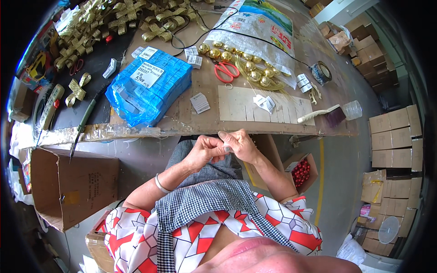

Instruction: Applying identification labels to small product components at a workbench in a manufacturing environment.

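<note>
A person's two bare hands meet over the lap, just near of a worktable (pixel 291 128). The left hand (pixel 203 152) comes in from the left, the right hand (pixel 241 144) from the right, and their fingertips touch or nearly touch. Both are drawn in to a close pinch, thumbs against fingers, neither one spread. If a small piece is caught there, it lies between the fingertips, too hidden to name or to tell its long axis; both hands are equally near it.

The closest things on the tabletop are far of the hands. A pale board (pixel 231 113) with slits along it lies slightly to the right, its long axis running left to right, nearer the right hand; folded white tags (pixel 264 103) rest on it. Slightly to the left is a stack of white cards (pixel 199 103).

Farther left sits a blue-wrapped bundle (pixel 175 84); beyond the board are red-handled scissors (pixel 226 72) and a cluster of shiny gold balls (pixel 255 75) beside a printed white sack (pixel 261 38). To the right, a pale-handled brush (pixel 336 117) lies by the edge. At far left is a heap of gold glitter ribbon (pixel 125 18). Below table level, an open carton (pixel 88 191) stands left, and a box of red berries (pixel 300 173) right.
</note>
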